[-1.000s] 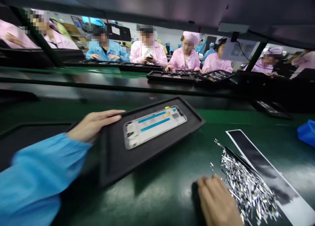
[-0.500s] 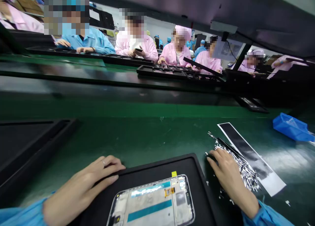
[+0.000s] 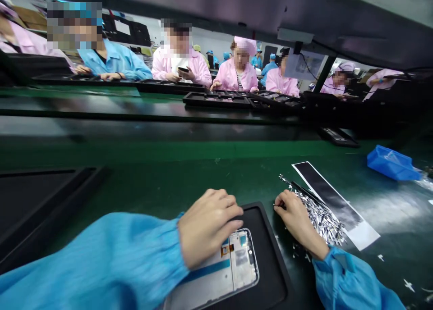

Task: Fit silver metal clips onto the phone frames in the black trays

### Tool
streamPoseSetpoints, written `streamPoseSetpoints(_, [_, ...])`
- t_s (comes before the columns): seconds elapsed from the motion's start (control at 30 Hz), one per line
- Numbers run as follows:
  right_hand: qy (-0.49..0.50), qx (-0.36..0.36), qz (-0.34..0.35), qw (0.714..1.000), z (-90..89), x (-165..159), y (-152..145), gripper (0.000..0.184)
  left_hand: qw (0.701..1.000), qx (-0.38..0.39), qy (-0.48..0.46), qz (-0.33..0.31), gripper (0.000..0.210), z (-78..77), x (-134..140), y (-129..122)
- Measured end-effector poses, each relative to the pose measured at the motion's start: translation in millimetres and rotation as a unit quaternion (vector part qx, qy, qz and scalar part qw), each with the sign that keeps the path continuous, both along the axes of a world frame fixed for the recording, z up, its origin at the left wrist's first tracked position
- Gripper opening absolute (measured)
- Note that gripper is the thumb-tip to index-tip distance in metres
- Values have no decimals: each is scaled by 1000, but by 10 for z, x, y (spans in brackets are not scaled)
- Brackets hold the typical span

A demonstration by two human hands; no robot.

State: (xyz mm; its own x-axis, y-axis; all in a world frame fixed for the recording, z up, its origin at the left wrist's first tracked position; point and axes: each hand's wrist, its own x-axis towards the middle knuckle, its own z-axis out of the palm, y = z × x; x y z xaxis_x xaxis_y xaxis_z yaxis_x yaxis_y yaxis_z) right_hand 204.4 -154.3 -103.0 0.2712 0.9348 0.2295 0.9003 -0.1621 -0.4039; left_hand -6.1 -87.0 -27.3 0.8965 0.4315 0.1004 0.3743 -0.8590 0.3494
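Observation:
A phone's metal mid-frame (image 3: 216, 280) with teal strips and an orange flex piece lies on a black foam tray (image 3: 270, 274) in front of me. My left hand (image 3: 211, 226) reaches over its upper edge, fingers loosely bent and thumb apart from the forefinger. That hand and its sleeve cover the frame's upper left part, and the yellow tab is hidden. Right of the tray, my right hand (image 3: 297, 220) has thumb and forefinger pinched at the left edge of a pile of small black-and-white strips (image 3: 324, 222). Whatever lies between those fingertips is too small to name.
A white sheet with a dark band (image 3: 328, 193) lies beyond the pile. A blue bin (image 3: 392, 162) stands far right, another black tray (image 3: 34, 197) left. A ledge (image 3: 135, 129) crosses the back, with co-workers (image 3: 238, 71) beyond. Small white scraps (image 3: 408, 285) lie at right.
My left hand has moved right, from the tray's edge to over the phone frame, covering the yellow tab. My right hand's fingers have closed to a pinch beside the pile. The view has shifted slightly.

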Motion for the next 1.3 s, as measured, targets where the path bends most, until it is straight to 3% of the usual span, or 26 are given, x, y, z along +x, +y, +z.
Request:
streamPoseSetpoints(0.1, [51,25,7,998,-20,-29,-2,21,999,1,38,-19,19,-42,329,-33])
streamPoseSetpoints(0.23, [169,73,13,983,20,-51,-17,21,999,-18,28,6,16,-150,639,-7])
streamPoseSetpoints(0.47, [445,141,1,885,228,-104,-156,17,989,-90,-71,94,16,-286,883,-74])
streamPoseSetpoints(0.67, [539,155,-9,828,262,-165,-216,26,973,-124,-151,124,10,-321,875,-143])
streamPoseSetpoints(0.87, [513,141,-17,847,230,-194,-222,27,971,-90,-179,130,11,-350,852,-158])
streamPoseSetpoints(1.07, [476,79,4,876,260,-145,-257,20,983,-75,-154,59,7,-309,801,-130])
streamPoseSetpoints(1.3, [546,36,38,836,342,-123,-258,23,961,-204,-179,58,7,-258,770,-135])
